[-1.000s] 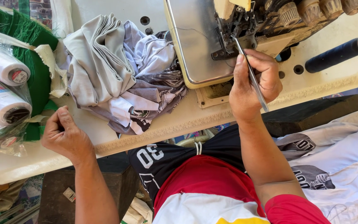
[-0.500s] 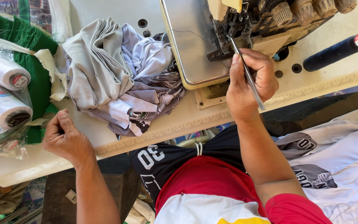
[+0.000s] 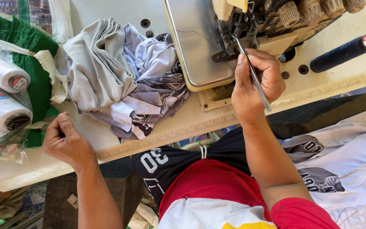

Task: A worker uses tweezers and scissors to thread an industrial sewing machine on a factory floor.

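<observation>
My right hand [image 3: 257, 85] grips thin metal tweezers [image 3: 252, 73], their tips up at the needle area of the sewing machine [image 3: 250, 25]. The machine's shiny steel plate [image 3: 193, 46] lies just left of that hand. My left hand [image 3: 64, 140] rests curled at the table's near edge, fingers closed; I cannot see anything in it. A heap of grey and white fabric pieces [image 3: 119, 76] lies between the two hands on the cream table [image 3: 183, 123].
Plastic-wrapped white thread cones [image 3: 3, 97] and green cloth [image 3: 30, 55] sit at the left. A dark thread spool [image 3: 344, 53] lies on the table at the right. White printed garments [image 3: 348, 165] are piled beside my lap.
The right hand with the tweezers stays at the needle area, shifting only slightly. The left hand keeps its place at the table edge.
</observation>
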